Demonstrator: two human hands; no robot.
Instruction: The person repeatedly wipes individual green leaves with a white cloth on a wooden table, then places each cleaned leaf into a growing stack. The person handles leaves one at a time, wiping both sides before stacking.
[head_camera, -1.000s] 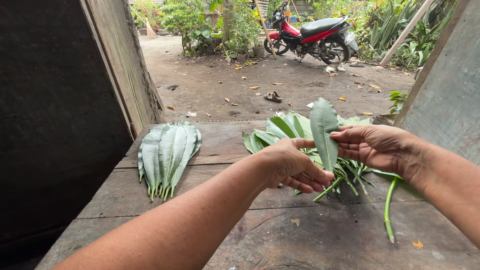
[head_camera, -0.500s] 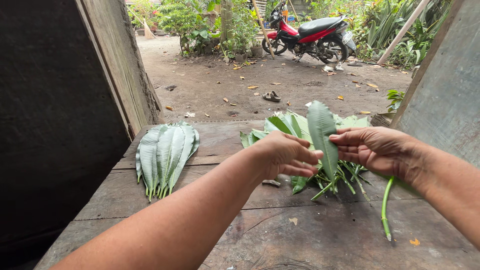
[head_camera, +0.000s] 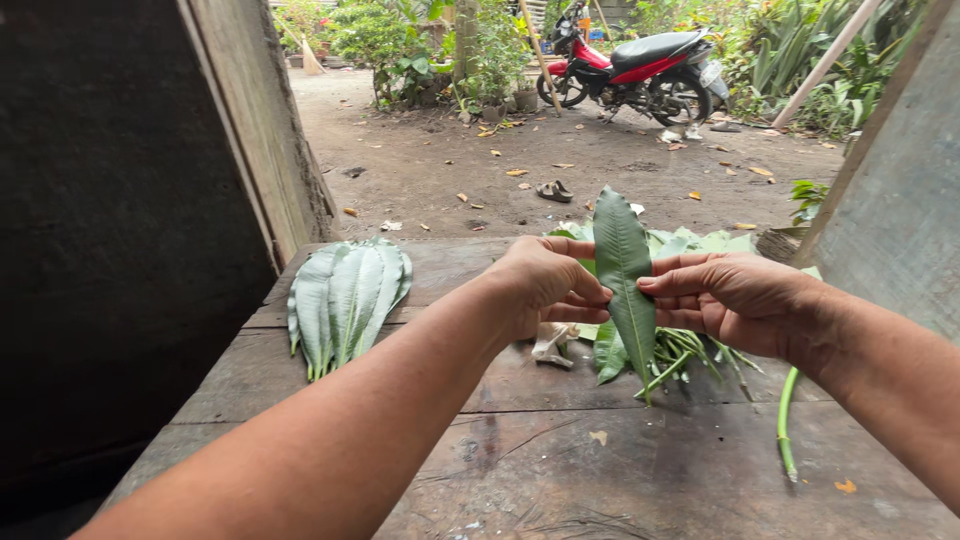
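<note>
At the frame's left, a neat stack of leaves lies on the wooden table. At centre, the left hand and right hand pinch one long green leaf upright by its edges; pulling apart could tear it along the midrib.

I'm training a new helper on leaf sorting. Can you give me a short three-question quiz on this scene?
1. True or false: both hands pinch one green leaf, held upright.
2. Where does the neat stack of leaves lie? A) left on the wooden table B) on the dirt ground C) under the motorbike
3. What vehicle is parked in the yard?

Key:
1. True: left hand and right hand grip its two edges.
2. A
3. A red and black motorbike.
</note>
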